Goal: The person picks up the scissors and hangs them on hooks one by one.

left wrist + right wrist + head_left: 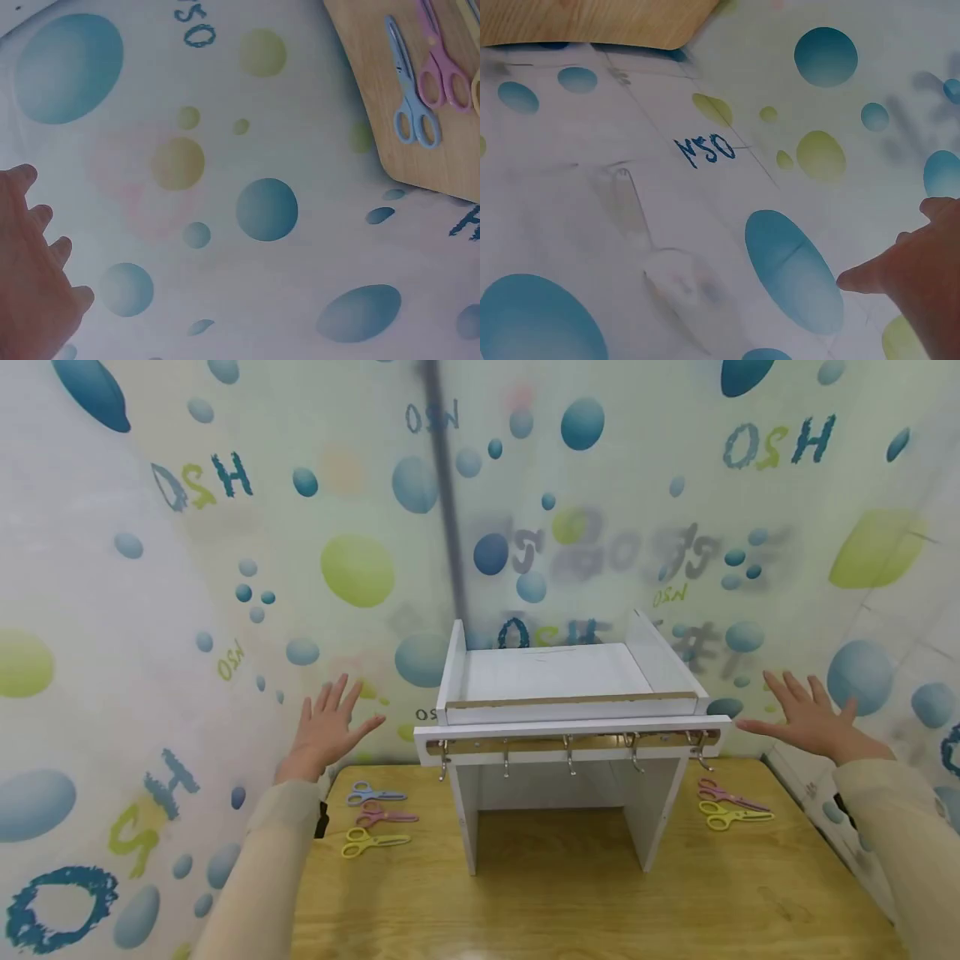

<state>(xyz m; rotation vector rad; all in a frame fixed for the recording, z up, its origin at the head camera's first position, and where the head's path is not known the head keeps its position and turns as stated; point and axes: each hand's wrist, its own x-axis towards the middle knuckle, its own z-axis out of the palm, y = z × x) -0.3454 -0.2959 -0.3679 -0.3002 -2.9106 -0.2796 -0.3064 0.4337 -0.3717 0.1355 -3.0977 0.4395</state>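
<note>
My left hand point(324, 731) is raised with its fingers spread, left of a white rack, and holds nothing. Beyond the rack's other side, my right hand point(817, 720) is held up the same way, its thumb pointing towards the rack. The white rack point(570, 725) stands on the table, with a tray-like top and a row of metal hooks point(570, 755) along its front bar. Nearest the left hand lie blue scissors point(375, 794), pink scissors point(385, 815) and yellow scissors point(375, 841). On the right lie purple-pink scissors point(731, 795) and another yellow pair point(735, 815).
The wooden table point(555, 910) has rounded back corners. Behind and beside it hangs a pale curtain point(360, 643) printed with blue and green spots and lettering. The rack's two side panels point(656, 814) reach down to the tabletop.
</note>
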